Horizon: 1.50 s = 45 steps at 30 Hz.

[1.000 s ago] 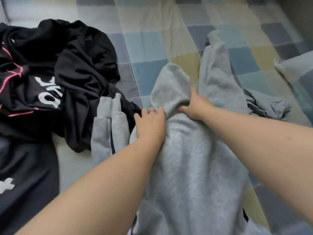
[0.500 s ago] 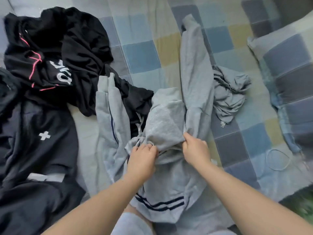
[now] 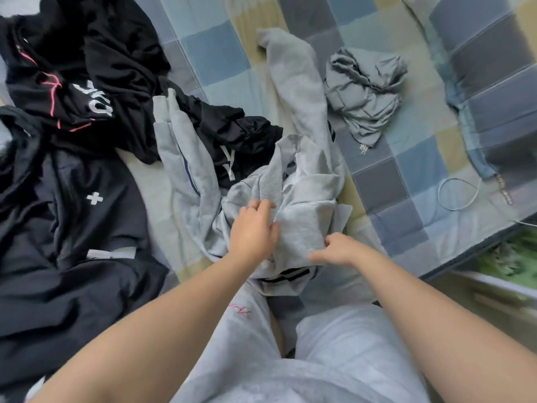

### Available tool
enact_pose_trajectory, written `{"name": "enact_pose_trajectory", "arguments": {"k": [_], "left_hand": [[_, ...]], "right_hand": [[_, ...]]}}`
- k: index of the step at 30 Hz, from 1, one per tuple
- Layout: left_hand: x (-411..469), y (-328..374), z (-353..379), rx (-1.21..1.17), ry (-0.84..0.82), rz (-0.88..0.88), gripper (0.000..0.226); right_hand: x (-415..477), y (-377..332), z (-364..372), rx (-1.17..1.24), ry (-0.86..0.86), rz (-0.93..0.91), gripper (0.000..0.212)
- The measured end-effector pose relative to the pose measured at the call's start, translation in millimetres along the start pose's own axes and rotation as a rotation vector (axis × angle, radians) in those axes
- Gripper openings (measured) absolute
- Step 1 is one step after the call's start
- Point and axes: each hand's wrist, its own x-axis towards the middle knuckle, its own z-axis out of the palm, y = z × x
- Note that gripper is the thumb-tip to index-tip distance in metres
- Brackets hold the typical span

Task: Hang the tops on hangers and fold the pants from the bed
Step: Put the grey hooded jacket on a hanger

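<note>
A light grey sweatshirt [image 3: 302,181] with dark stripes lies bunched in the middle of the checked bed [image 3: 220,53]. One sleeve runs up toward the far side, the other lies to the left. My left hand [image 3: 254,228] lies on the crumpled grey fabric with its fingers reaching into a fold. My right hand [image 3: 338,250] pinches the sweatshirt's lower part beside it. Black clothes [image 3: 87,71] with pink lines and white letters are heaped at the upper left. A dark garment with a white cross [image 3: 72,205] lies below them.
A small crumpled grey garment [image 3: 363,91] sits to the right of the sweatshirt. A checked pillow [image 3: 488,62] lies at the far right, with a white cable loop [image 3: 459,193] near the bed's edge. My legs in light shorts [image 3: 319,353] fill the bottom.
The sweatshirt has been pulled toward me and bunched up. Both hands came nearer with it, and the view pulled back to show the pillow, cable and my legs.
</note>
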Motion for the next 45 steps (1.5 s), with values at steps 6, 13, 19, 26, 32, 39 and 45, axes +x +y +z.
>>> {"name": "enact_pose_trajectory", "arguments": {"k": [6,13,19,26,32,39,45], "left_hand": [[85,19,-5,-0.027,-0.194,0.155,0.084],[84,19,20,0.162,-0.691,0.123,0.066],[-27,24,39,0.353,-0.705,0.063,0.023],[-155,91,14,0.137,-0.375,-0.041,0.021],[-216,166,-61,0.052,-0.032,0.023,0.032],[-296,233,-134,-0.284,0.302,0.160,0.013],[-346,284,-223,-0.460,0.605,0.367,0.041]], "right_hand": [[23,-49,-64,0.135,0.642,-0.152,0.103],[18,-39,-43,-0.109,0.316,-0.070,0.029],[-36,12,19,-0.220,0.312,-0.179,0.012],[-137,109,62,0.026,0.544,-0.572,0.014],[-263,129,33,0.208,0.703,-0.878,0.032],[-400,124,-26,0.252,0.814,-1.216,0.016],[-495,97,-62,0.359,0.805,-1.504,0.019]]}}
